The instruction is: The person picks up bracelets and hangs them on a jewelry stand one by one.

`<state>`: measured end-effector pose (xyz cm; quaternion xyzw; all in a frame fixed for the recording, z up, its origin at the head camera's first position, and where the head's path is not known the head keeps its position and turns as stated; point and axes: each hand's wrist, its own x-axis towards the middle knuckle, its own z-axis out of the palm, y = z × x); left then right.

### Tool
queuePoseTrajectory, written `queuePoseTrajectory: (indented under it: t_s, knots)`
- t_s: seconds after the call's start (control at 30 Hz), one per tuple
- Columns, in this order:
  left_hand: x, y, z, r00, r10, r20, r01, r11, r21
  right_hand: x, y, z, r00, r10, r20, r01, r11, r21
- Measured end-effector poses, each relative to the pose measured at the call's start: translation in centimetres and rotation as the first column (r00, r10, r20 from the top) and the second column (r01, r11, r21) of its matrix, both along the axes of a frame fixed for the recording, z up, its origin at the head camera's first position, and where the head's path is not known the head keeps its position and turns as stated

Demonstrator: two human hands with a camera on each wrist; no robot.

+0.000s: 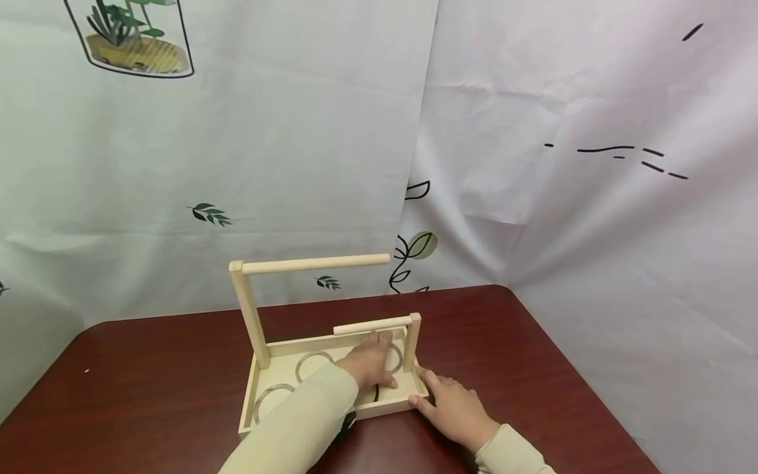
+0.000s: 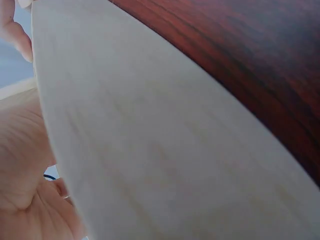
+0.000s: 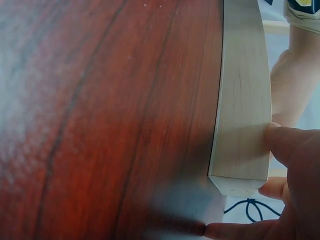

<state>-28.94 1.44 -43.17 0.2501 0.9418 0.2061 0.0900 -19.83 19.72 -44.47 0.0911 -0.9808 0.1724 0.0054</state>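
On grained red-brown table (image 1: 154, 388): rectangular pale-wood tray (image 1: 388, 407).

My right fingers (image 3: 250, 230) hold the corner of a pale wooden tray (image 3: 244, 95) on a dark red, grained bench (image 3: 110, 120), thumb (image 3: 292, 142) against its long side, one fingertip (image 3: 273, 187) at the end face, another finger low beside the bench. Beyond the tray, upper right, a pale cuff (image 3: 304, 22) circles the wrist above my partly hidden left hand (image 3: 290, 90).
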Motion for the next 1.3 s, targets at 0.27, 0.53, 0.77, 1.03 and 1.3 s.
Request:
queuePoseTrajectory:
  t_s: [0.27,0.53,0.77,1.03,1.3]
  knots:
    - [-0.27,0.26,0.02,0.999,-0.007,-0.035,0.005,0.999,-0.037,0.18,-0.06,0.13,1.000,0.004,-0.020,-0.004,1.000,-0.005]
    - [-0.10,0.24,0.21,0.999,0.035,-0.012,-0.035,0.999,-0.028,0.26,-0.07,0.17,1.000,0.003,-0.010,-0.003,1.000,-0.004]
    - [-0.09,0.31,0.26,0.999,0.051,0.000,-0.051,0.997,-0.056,0.17,-0.09,0.24,1.000,-0.007,0.006,0.007,1.000,-0.003]
    - [-0.07,0.49,0.07,0.998,0.058,0.000,-0.058,0.997,-0.049,0.32,0.02,0.00,1.000,-0.016,0.010,0.016,1.000,0.001]
    - [-0.21,0.07,0.06,0.998,0.057,0.014,-0.057,0.998,0.002,0.30,-0.12,0.15,1.000,-0.010,0.001,0.010,1.000,0.004]
